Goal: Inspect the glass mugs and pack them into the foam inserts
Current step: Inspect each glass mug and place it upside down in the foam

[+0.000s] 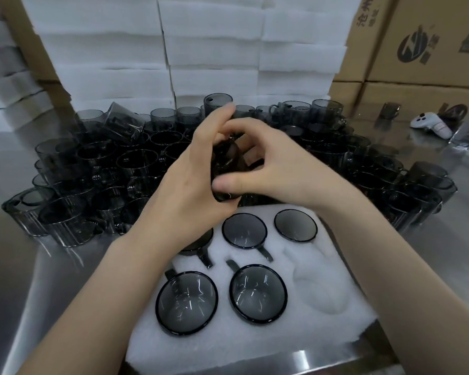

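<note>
On the worktop point(25, 266), the insert point(228, 345) holds five packed mugs point(257, 292), rims up; its near right pocket point(320, 290) is bare. Above its far edge, left hand point(190, 190) and right hand point(276, 169) hold one mug point(226, 163), fingers point(236, 184) curled round it. Behind, loose mugs point(106, 163) crowd before stacked foam point(214, 50).

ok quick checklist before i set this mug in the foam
1. Held mug gripped by left hand and right hand: ok
2. Empty slot at the near right of the foam insert: ok
3. Glass free of chips or cracks: cannot tell, hands cover it
4. Handle turned to match the slot: cannot tell
5. Visible packed mugs seated in their slots: ok
</note>
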